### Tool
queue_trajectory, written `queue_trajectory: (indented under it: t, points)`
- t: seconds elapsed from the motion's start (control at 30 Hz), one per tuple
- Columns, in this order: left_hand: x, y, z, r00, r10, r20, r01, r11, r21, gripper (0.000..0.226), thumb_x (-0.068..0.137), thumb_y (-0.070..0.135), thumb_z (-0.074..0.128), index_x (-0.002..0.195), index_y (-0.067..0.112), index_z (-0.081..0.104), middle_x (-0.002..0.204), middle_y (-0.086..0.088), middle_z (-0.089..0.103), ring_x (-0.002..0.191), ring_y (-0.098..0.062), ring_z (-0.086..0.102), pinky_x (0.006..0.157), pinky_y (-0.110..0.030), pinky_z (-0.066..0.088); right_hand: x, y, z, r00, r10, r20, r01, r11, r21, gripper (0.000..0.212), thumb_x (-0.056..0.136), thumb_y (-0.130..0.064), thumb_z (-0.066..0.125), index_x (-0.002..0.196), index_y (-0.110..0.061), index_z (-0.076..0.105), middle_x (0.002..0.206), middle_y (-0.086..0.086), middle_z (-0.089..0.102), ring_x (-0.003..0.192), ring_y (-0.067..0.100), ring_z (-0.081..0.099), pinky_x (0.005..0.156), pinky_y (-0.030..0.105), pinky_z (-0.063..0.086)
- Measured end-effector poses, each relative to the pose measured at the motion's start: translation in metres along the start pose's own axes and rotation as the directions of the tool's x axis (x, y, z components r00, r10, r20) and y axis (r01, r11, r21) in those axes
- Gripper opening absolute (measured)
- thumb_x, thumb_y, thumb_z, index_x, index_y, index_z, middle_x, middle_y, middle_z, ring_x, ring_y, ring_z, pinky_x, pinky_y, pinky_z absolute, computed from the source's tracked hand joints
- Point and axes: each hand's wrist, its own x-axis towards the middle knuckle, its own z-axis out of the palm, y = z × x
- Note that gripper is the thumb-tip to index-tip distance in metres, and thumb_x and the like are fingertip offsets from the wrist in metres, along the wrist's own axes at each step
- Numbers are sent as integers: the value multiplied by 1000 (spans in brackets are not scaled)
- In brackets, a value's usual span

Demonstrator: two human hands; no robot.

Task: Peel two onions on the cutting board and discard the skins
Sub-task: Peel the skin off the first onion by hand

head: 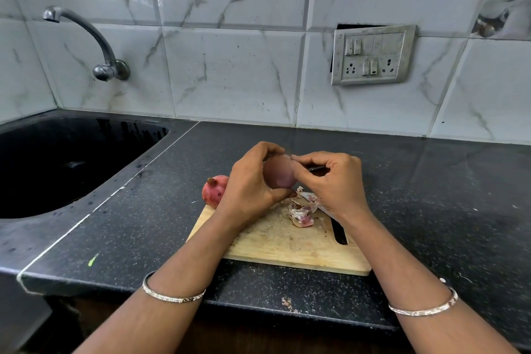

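My left hand [249, 181] grips a smooth purple onion [279, 172] above the far part of the wooden cutting board [290, 244]. My right hand [333, 181] pinches at the onion's upper right side with thumb and fingertips. A second onion [214, 191], still in its pink skin, sits at the board's far left corner, partly hidden by my left hand. A heap of torn skins [301, 211] lies on the board under my hands. A knife lies under my right wrist, its black handle [340, 234] showing.
A dark sink [66, 164] with a curved tap [86, 37] lies to the left. The board sits on a black speckled counter [431, 198]. A switch plate [373, 54] is on the tiled wall. Skin scraps [287, 302] lie near the counter's front edge.
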Motion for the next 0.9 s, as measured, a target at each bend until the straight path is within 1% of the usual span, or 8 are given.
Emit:
queue_trajectory:
  t: [0.13,0.23,0.33,0.43,0.53,0.67,0.9]
  points:
    - [0,0,0,1000,6,7,-7,1000,22,72,61,34,96,121,21,59,115,11,65,104,-6,62,85,-35,57,-1,2,1,1000,-19,-18,18,999,-26,8,83,-9,81,91,-12,83,82,-4,78,77,-1,73,70,16,58]
    - [0,0,0,1000,12,13,-12,999,41,72,62,33,96,121,20,58,115,10,64,104,-5,61,85,-33,57,0,3,1,999,-42,-19,41,996,-75,11,83,-8,80,92,-13,83,81,-7,77,78,0,72,70,17,58]
    - [0,0,-1,1000,1,7,-1,999,42,72,62,33,96,121,21,57,116,9,63,105,-6,61,86,-31,57,0,1,0,1000,-14,-5,14,998,-53,11,84,-12,79,93,-16,83,80,-13,75,77,-3,71,70,15,58]
    - [-1,1,-1,1000,9,3,-9,998,64,71,63,31,96,121,18,58,116,7,63,104,-8,61,87,-33,56,-1,-1,0,999,-21,25,22,999,-43,12,83,-18,83,95,-17,83,84,-10,78,78,-5,72,72,15,58]
    - [-1,2,-1,999,32,8,-32,995,95,69,64,28,95,121,16,59,115,5,63,103,-9,60,88,-33,55,0,0,0,999,-19,34,20,999,-33,13,83,-16,83,96,-16,83,86,-8,78,79,-5,72,73,15,58]
    - [-2,3,-2,998,50,24,-52,990,132,68,65,28,95,121,16,59,117,5,62,103,-8,59,87,-29,52,0,2,-1,999,0,48,1,1000,-17,14,82,-14,84,96,-14,83,85,-6,79,77,-3,72,72,16,57]
    - [-3,5,-2,996,76,39,-81,983,167,66,66,27,93,122,16,58,120,5,61,104,-12,60,87,-37,55,0,3,0,999,-34,29,36,998,-52,9,83,-11,81,91,-13,83,77,-7,77,71,-2,71,65,16,56]
